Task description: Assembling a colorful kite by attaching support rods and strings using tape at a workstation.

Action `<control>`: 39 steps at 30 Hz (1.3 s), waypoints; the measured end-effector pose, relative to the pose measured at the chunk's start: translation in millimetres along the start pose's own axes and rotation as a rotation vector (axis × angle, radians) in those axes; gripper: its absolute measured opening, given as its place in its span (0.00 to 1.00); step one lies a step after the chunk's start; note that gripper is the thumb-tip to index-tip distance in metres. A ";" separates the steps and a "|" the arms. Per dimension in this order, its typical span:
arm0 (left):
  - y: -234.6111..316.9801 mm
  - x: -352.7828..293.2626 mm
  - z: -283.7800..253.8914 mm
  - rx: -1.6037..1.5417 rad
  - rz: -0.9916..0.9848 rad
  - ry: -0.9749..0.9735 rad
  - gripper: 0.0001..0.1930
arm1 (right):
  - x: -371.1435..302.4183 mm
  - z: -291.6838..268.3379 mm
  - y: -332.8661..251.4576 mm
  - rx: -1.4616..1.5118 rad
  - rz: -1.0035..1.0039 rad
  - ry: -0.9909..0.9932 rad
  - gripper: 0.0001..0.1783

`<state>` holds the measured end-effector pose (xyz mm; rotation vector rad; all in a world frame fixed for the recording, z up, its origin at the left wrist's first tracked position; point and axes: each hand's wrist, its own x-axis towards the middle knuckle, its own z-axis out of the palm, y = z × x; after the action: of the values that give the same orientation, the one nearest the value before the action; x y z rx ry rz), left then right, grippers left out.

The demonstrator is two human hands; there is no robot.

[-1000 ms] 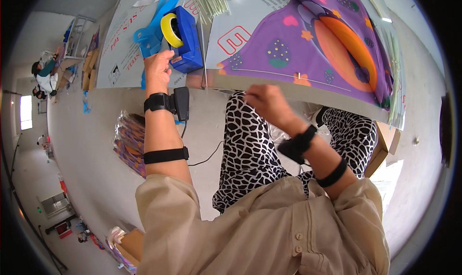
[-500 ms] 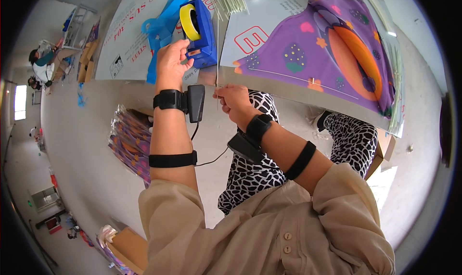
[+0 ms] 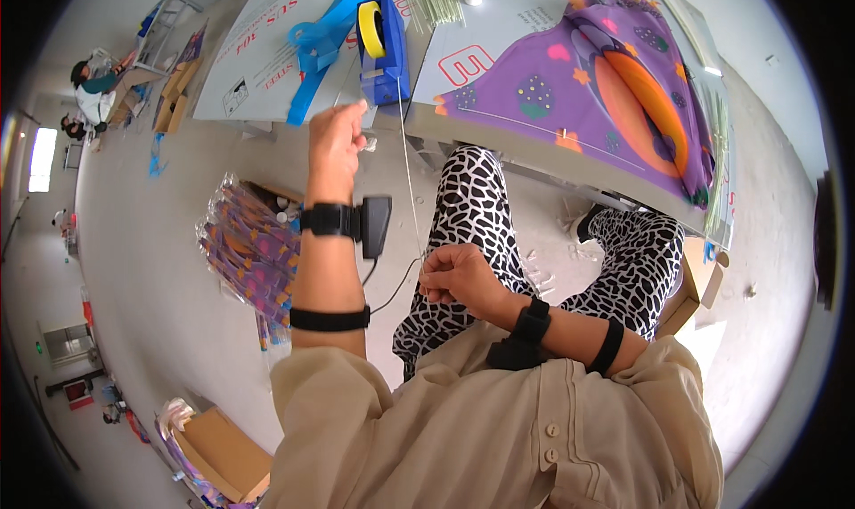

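My right hand (image 3: pixel 463 277) is closed in a pinch on the lower end of a thin white rod (image 3: pixel 409 166), over my patterned trouser leg. The rod slants up toward a blue tape dispenser (image 3: pixel 392 50) holding a yellow-cored roll (image 3: pixel 370 30) at the table edge. Just in front of that edge, my left hand (image 3: pixel 335 148) is raised with curled fingers. Something small and whitish shows beside its fingertips; whether they hold it is unclear. To the right, a purple printed fabric piece (image 3: pixel 534 59) with orange flaps lies on the table, a thin white rod (image 3: pixel 517 126) across it.
Blue ribbon (image 3: pixel 312 55) and a bundle of pale thin rods (image 3: pixel 432 1) lie on the film-covered table (image 3: pixel 267 50). Below left are plastic-wrapped purple fabric pieces (image 3: pixel 245 251). Cardboard boxes (image 3: pixel 218 447) stand on the floor. Another person (image 3: pixel 93 95) is far left.
My right hand has drawn back from the table edge toward my body with the rod. My left hand has shifted slightly down and right, away from the dispenser.
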<state>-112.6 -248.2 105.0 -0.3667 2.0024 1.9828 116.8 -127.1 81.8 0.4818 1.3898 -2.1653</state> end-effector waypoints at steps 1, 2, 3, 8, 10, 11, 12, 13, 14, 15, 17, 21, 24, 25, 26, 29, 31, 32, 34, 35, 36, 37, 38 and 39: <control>-5.9 -17.7 -3.6 -0.031 0.017 -0.024 0.11 | -0.8 -1.1 2.2 -0.004 0.001 -0.004 0.03; -14.6 -38.7 -8.0 -0.027 0.057 -0.029 0.11 | 1.2 -2.7 5.4 0.008 -0.014 -0.016 0.03; -21.5 -66.5 -11.5 -0.020 0.094 -0.031 0.10 | 2.6 -3.1 8.5 0.024 -0.027 -0.031 0.03; -74.3 -193.9 -35.1 0.143 0.024 -0.026 0.07 | 11.2 -10.5 9.1 -0.017 -0.040 -0.026 0.02; -88.5 -229.9 -37.7 0.093 -0.105 0.012 0.06 | 12.3 -6.5 6.7 -0.032 -0.031 -0.045 0.02; -92.8 -239.2 -39.4 0.053 -0.143 0.012 0.06 | 13.3 -5.0 6.4 -0.048 -0.037 -0.061 0.02; -93.9 -239.8 -42.1 0.084 -0.146 0.004 0.06 | 15.6 -3.7 6.3 -0.008 -0.043 -0.075 0.02; -94.2 -240.7 -43.1 0.079 -0.157 0.013 0.06 | 13.6 -2.3 8.3 -0.010 -0.030 -0.078 0.02; -93.4 -241.2 -43.5 0.069 -0.180 0.009 0.06 | 10.5 -1.7 9.7 0.000 -0.021 -0.063 0.02; -91.5 -237.0 -42.6 0.059 -0.193 0.001 0.07 | 9.7 -2.4 6.0 0.008 -0.024 -0.048 0.02; -94.9 -236.7 -47.6 0.062 -0.183 -0.008 0.06 | -3.4 -4.0 0.4 -0.066 -0.062 0.050 0.02; -101.1 -236.6 -60.6 -0.109 -0.111 -0.043 0.06 | 19.7 -23.2 -30.1 -0.145 -0.271 0.161 0.03; -100.3 -235.0 -66.2 -0.122 -0.113 -0.082 0.05 | 76.1 -41.4 -69.9 -0.199 -0.281 0.229 0.04; -100.2 -234.4 -67.7 -0.123 -0.111 -0.083 0.05 | 98.2 -48.2 -79.3 -0.247 -0.273 0.241 0.04; -99.0 -233.4 -67.5 -0.108 -0.115 -0.099 0.05 | 117.4 -54.3 -86.2 -0.249 -0.276 0.249 0.04; -97.6 -230.9 -68.7 -0.099 -0.111 -0.122 0.04 | 162.9 -65.1 -98.3 -0.437 -0.271 0.348 0.04; -96.1 -230.6 -70.4 -0.105 -0.126 -0.122 0.04 | 180.9 -68.1 -101.6 -0.632 -0.191 0.413 0.05; -99.2 -230.0 -74.4 -0.092 -0.133 -0.137 0.04 | 186.7 -71.2 -101.2 -0.635 -0.189 0.414 0.05; -98.2 -229.2 -75.4 -0.092 -0.140 -0.149 0.04 | 194.6 -75.1 -99.9 -0.928 -0.153 0.441 0.07; -97.6 -228.4 -75.1 -0.089 -0.144 -0.165 0.04 | 197.5 -75.4 -97.0 -0.931 -0.151 0.442 0.07; -98.2 -228.1 -75.2 -0.112 -0.148 -0.171 0.04 | 197.1 -69.7 -94.1 -1.124 -0.309 0.609 0.08; -98.0 -228.1 -75.5 -0.113 -0.150 -0.169 0.04 | 197.8 -64.6 -93.3 -1.311 -0.474 0.778 0.12; -97.2 -228.4 -75.8 -0.100 -0.151 -0.173 0.03 | 201.1 -62.2 -97.9 -1.311 -0.473 0.775 0.12; -97.2 -228.4 -75.6 -0.089 -0.150 -0.183 0.03 | 202.0 -59.6 -109.0 -1.191 -0.436 0.698 0.11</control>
<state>133.1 -331.7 103.3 -0.3325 1.7288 1.9411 -109.2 -82.4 25.5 0.4654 3.0079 -1.0069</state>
